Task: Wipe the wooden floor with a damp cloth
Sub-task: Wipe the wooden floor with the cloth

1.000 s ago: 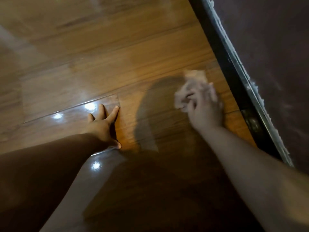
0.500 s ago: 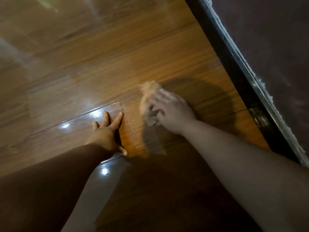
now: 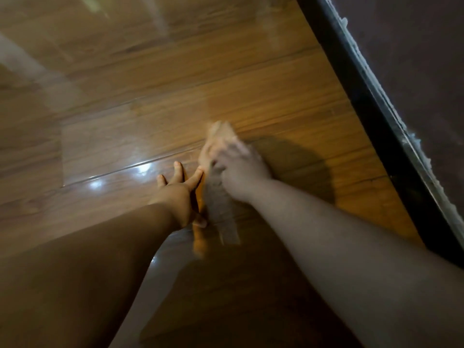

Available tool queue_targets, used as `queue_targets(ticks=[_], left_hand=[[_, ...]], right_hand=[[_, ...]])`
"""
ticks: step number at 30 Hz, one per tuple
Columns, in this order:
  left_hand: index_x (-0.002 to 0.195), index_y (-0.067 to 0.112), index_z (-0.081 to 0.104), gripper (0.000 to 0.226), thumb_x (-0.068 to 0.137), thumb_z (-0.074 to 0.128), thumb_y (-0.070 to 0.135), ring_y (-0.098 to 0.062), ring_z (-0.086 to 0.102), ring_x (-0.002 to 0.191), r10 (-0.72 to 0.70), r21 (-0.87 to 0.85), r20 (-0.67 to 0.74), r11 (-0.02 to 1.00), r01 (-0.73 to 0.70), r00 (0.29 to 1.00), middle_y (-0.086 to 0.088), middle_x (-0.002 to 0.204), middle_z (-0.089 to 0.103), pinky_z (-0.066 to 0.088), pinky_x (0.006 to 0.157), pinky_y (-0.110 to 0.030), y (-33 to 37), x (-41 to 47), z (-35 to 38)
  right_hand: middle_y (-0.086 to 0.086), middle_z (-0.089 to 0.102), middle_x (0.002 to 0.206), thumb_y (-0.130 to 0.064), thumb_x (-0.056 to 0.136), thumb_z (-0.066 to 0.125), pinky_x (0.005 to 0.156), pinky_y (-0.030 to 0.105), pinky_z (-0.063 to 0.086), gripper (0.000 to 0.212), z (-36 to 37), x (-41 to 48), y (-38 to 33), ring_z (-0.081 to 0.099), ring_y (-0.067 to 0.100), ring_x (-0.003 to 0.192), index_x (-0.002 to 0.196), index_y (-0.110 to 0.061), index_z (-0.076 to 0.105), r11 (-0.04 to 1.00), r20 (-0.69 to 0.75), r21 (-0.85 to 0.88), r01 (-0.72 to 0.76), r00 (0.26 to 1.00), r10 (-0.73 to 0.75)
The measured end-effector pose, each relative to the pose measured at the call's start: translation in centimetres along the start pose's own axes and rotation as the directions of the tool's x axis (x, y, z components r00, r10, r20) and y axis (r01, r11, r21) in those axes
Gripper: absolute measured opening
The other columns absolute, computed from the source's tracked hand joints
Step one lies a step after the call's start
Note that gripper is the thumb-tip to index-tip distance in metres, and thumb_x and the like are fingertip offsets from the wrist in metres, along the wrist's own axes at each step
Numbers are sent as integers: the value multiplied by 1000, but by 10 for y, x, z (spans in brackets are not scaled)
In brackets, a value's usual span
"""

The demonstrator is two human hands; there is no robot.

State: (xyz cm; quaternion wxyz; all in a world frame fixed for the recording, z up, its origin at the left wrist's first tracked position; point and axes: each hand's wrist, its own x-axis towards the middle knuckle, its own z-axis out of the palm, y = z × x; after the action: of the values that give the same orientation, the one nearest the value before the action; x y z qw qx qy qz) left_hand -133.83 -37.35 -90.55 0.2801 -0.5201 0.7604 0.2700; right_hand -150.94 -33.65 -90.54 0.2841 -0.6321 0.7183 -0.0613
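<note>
The right hand (image 3: 238, 172), just right of the left hand (image 3: 179, 194), is being smeared by motion blur, so the way its fingers lie is not being shown clearly. The cloth (image 3: 221, 133), just beyond the left hand, is being blurred too, and its nearer part is being covered by the right hand; its edges cannot be told. The palm of the left hand is being hidden against the wooden floor (image 3: 226, 84). Both forearms, nearer than the left hand, are being cut off by the lower and side borders of the view. Far right of the left hand, the black strip (image 3: 364, 109) and the dark surface (image 3: 414, 59) behind it are being cut off by the top and right borders.
</note>
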Motion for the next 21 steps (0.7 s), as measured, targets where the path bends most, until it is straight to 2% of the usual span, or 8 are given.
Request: queue_targets(ticks=[4, 8, 10, 12, 14, 16, 17, 21], left_hand=[[150, 46, 3, 138, 48, 94, 37, -59, -4, 137, 21, -5, -38, 1000, -22, 999, -8, 160, -18, 20, 114, -57, -1, 4, 2], [148, 51, -2, 141, 46, 94, 38, -51, -7, 141, 9, -19, -40, 1000, -10, 999, 0, 159, -21, 25, 110, -62, -4, 4, 7], [148, 52, -1, 138, 48, 94, 39, -50, -8, 142, 2, -27, -37, 1000, -3, 999, 2, 159, -22, 26, 110, -62, -5, 3, 8], [149, 49, 9, 124, 56, 90, 36, -46, -1, 144, 4, -72, -50, 997, -8, 999, 0, 161, -13, 29, 110, -55, -2, 2, 5], [143, 41, 40, 82, 71, 79, 30, -37, 26, 141, 34, -189, -173, 980, -67, 984, -7, 159, 22, 36, 107, -38, 0, 2, 1], [121, 36, 61, 36, 86, 63, 26, -30, 56, 118, -83, -373, -389, 925, -74, 918, -7, 126, 61, 46, 88, -28, -11, -8, -7], [126, 31, 59, 36, 91, 55, 25, -30, 60, 112, -167, -442, -455, 895, -59, 875, -10, 121, 64, 47, 88, -30, -11, -7, -10], [152, 27, 23, 58, 98, 42, 38, -32, 11, 147, -89, -295, -541, 951, -90, 836, -16, 159, 18, 17, 118, -43, -8, 1, -25]], right_hand=[[-12, 16, 160, -23, 95, 42, 116, 40, 9, 51, -2, -8, 23, 6, 14, 147, 144, -38, 36, 988, 21, -78, 132, 991, -130], [-8, -1, 162, -33, 100, 38, 119, 46, 1, 57, -37, -17, 86, -6, 23, 148, 152, -38, 13, 898, -35, 15, -439, 897, 440], [-1, -7, 162, -36, 101, 32, 119, 45, -7, 59, -38, -20, 72, -10, 25, 147, 154, -27, 6, 861, -47, -44, -507, 862, 505], [9, 8, 161, -27, 103, 27, 118, 37, 1, 52, -30, -24, 41, 4, 25, 148, 153, -17, 17, 929, -41, 77, -363, 929, 367], [6, 17, 160, -23, 103, 28, 114, 29, 14, 48, -19, -34, 15, 16, 22, 145, 151, -22, 27, 956, 43, 240, -171, 985, 165], [-2, 15, 161, -23, 103, 29, 114, 31, 19, 48, -13, -37, 0, 18, 19, 145, 150, -31, 28, 945, 40, 326, -17, 999, 4], [-3, 18, 160, -22, 103, 31, 115, 33, 21, 47, -19, -36, 5, 19, 19, 145, 149, -31, 31, 948, -38, 319, -13, 999, 27], [-2, 10, 161, -33, 102, 32, 120, 42, 10, 49, -24, -33, 58, 5, 19, 148, 150, -32, 23, 868, -337, 144, -476, 801, 495]])
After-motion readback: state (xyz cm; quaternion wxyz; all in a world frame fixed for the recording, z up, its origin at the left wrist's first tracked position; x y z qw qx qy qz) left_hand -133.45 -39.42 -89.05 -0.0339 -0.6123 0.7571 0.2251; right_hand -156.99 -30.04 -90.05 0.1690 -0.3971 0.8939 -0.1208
